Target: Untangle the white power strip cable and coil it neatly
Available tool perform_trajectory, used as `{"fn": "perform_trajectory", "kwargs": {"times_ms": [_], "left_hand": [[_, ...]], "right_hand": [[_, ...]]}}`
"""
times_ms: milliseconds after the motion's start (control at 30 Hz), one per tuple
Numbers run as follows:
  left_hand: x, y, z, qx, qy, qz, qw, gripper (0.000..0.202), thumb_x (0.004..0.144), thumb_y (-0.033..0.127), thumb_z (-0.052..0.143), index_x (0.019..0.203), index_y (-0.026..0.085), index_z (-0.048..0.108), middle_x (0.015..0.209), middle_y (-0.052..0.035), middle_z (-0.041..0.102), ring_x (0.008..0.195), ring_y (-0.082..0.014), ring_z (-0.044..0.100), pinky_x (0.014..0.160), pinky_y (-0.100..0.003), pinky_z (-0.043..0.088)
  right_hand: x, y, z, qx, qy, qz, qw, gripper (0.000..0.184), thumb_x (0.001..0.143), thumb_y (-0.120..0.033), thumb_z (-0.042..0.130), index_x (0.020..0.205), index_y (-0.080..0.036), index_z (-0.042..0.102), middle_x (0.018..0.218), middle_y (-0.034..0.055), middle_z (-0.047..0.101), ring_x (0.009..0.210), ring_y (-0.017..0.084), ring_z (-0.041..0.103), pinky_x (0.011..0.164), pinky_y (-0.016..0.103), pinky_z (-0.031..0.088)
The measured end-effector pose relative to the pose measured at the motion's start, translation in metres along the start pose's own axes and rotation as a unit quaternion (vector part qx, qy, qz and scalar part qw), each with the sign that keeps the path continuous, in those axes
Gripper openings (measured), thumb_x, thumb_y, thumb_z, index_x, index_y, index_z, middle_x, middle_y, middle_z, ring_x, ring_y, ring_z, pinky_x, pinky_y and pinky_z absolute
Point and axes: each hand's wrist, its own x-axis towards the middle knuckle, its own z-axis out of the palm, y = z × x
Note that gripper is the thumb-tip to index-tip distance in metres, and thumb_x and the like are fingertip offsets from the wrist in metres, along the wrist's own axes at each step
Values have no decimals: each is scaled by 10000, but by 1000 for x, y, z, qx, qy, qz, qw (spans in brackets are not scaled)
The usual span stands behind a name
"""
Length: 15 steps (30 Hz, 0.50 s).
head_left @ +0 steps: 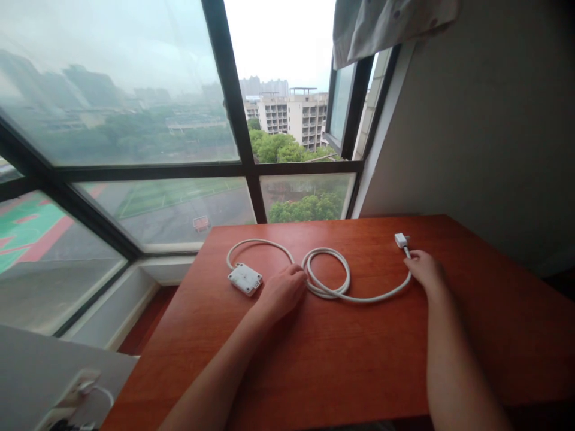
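Observation:
A white extension cord [368,299] lies across the reddish-brown table [323,365], with a loop in its middle. Its flat white socket block [245,279] rests at the left end, and the white plug [401,240] is at the right end with its prongs pointing right. My left hand [284,290] is closed on the cord between the block and the loop, its fingertips partly hidden. With thumb and fingers, my right hand [423,268] pinches the cord just below the plug.
Behind the table stands a window with dark frames [251,170], one pane swung open at the right. A grey wall [476,137] borders the right side. At lower left, a wall outlet [74,395] has a white plug and cable in it. A curtain [381,27] hangs above.

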Motion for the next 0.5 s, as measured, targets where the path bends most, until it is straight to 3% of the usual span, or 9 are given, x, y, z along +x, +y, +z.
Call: {"fn": "perform_trajectory", "kwargs": {"times_ms": [133,233,300,367,433,500], "left_hand": [[0,1,1,0,3,3,1000,194,935,222,433,1026,229,605,1079,-54,606,865,-162,607,743,-250,465],[0,1,3,-3,3,0,1000,186,931,222,443,1022,226,606,1090,-54,607,841,-156,611,734,-249,465],[0,0,4,-6,3,-4,1000,184,929,223,452,1025,227,609,1103,-54,607,826,-151,615,735,-249,466],[1,-1,5,-5,7,-8,1000,190,932,222,454,1033,230,615,1107,-54,610,823,-149,616,743,-253,466],[1,-2,5,-5,6,-7,1000,195,933,217,455,1029,229,624,1088,-55,618,833,-152,616,751,-255,467],[2,-3,5,-11,2,-3,1000,190,925,206,466,1013,226,634,1063,-54,623,849,-154,613,760,-253,468]], "right_hand": [[-13,-23,-5,-88,21,-37,995,194,653,-224,636,827,-172,705,781,108,665,700,230,612,617,308,419],[-37,-66,-2,-46,74,-117,989,236,741,-281,605,931,-168,687,901,119,660,770,221,613,678,314,450],[-63,-102,5,58,-5,-210,976,214,805,-328,563,904,-178,680,845,76,676,752,194,611,702,298,456],[-93,-135,14,124,-157,-312,929,259,866,-389,514,878,-194,684,832,52,690,734,176,606,689,279,448],[-121,-158,23,108,-233,-363,895,284,880,-417,517,842,-196,692,810,50,690,712,167,589,670,271,423],[-140,-170,30,72,-272,-391,876,268,834,-435,592,787,-189,688,789,54,683,717,171,575,648,265,401]]}}
